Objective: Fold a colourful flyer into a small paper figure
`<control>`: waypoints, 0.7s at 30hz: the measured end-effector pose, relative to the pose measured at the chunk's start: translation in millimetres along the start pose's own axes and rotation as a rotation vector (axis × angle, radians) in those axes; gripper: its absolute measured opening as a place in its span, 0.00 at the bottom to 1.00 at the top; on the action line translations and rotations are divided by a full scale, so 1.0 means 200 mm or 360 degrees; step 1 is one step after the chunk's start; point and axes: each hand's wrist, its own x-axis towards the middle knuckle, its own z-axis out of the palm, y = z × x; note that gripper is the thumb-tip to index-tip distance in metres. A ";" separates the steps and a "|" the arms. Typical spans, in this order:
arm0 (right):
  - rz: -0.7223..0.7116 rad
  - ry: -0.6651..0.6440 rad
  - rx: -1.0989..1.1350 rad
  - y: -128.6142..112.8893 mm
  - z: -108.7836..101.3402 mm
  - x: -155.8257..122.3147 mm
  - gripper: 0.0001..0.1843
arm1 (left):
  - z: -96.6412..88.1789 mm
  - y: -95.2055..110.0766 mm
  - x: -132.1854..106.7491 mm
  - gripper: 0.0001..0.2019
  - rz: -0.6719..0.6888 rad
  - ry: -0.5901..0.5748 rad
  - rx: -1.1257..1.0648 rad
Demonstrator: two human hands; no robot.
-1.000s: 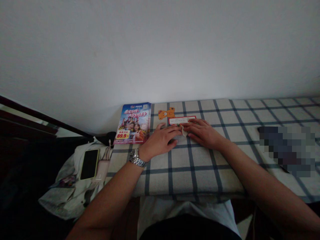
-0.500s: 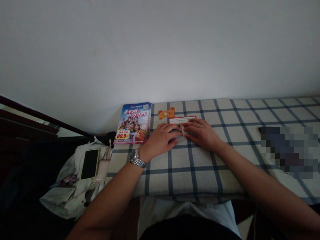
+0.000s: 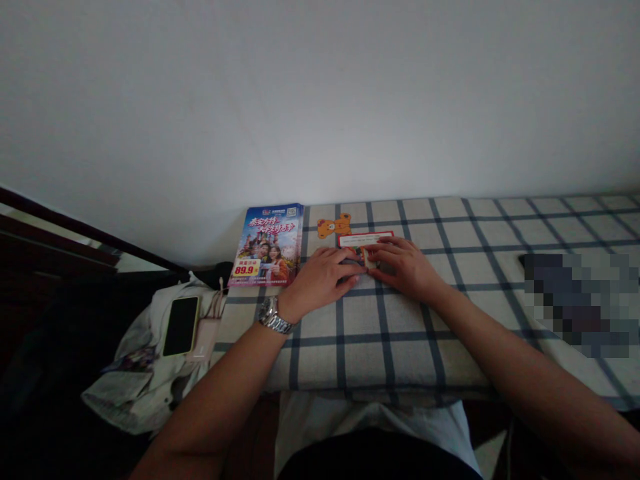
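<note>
Bending over a small printed card (image 3: pixel 361 239), a person's two bare hands meet near the middle of a table (image 3: pixel 320 360) covered in pale cloth with dark blue checks. The card lies flat, its far edge toward the wall (image 3: pixel 320 100); it has a red border, a white strip with lines of print too small to read, and a colourful part below, mostly hidden. The left hand (image 3: pixel 325 272), with a silver watch (image 3: pixel 274 317) at the wrist, covers the card's near left part. The right hand (image 3: pixel 403 268) reaches over its right end. The fingers of both hands are bent and touch the card, their tips close together; whether they pinch it or only press on it cannot be told.

Just beyond the left hand lies a flat orange bear figure (image 3: pixel 334 227), by the card's far left corner. Left of the hands is a stack of bright flyers (image 3: pixel 265 247) marked 89.9. Farther left, beside the table, a phone (image 3: pixel 181 327) with a dark screen and a pale pink block (image 3: pixel 204 341) rest on crumpled pale fabric (image 3: pixel 130 397). Well to the right lies a dark object (image 3: pixel 555 290), blurred into squares.
</note>
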 end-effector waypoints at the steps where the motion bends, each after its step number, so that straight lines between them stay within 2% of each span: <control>1: -0.0001 -0.0003 -0.0002 0.00 0.00 0.00 0.10 | 0.00 0.00 0.00 0.13 -0.0007 -0.0003 0.0002; 9: -0.0001 -0.0012 0.0007 0.01 0.00 0.00 0.10 | 0.00 -0.02 0.01 0.14 -0.0002 0.0015 -0.0096; 21: 0.0020 -0.0021 0.0044 0.01 0.00 -0.01 0.11 | 0.03 -0.01 0.00 0.16 -0.0139 0.0074 -0.0220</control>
